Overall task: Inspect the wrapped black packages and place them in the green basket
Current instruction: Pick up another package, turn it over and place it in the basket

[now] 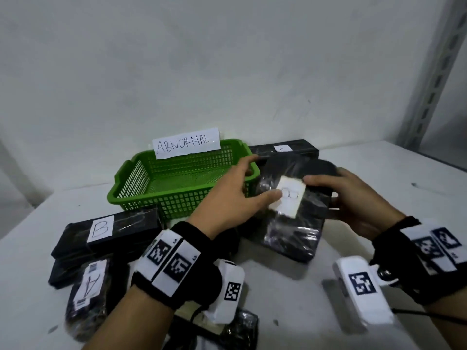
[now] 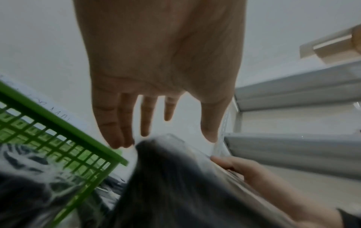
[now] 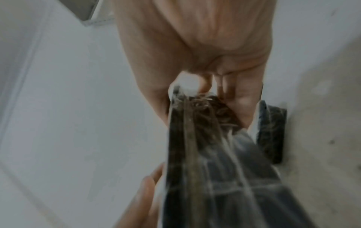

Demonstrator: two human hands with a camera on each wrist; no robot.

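A black film-wrapped package [image 1: 295,223] with a white label marked B is tilted up just right of the green basket [image 1: 126,195], which carries an ABNORMAL sign. My right hand [image 1: 336,190] grips its right edge, thumb on top and fingers curled behind; the right wrist view shows the hand [image 3: 215,95] clamped on the package's [image 3: 215,169] end. My left hand [image 1: 242,188] is spread over the package's left side, thumb against the label. In the left wrist view its fingers [image 2: 121,131] are straight above the package [image 2: 175,185], beside the basket [image 2: 58,126].
More wrapped black packages lie on the white table [image 1: 391,178]: one marked B [image 1: 108,231] and one marked A [image 1: 88,291] at front left, one [image 1: 285,149] behind the basket's right corner, one [image 1: 240,329] near the front edge. A slotted metal upright [image 1: 434,79] stands at right.
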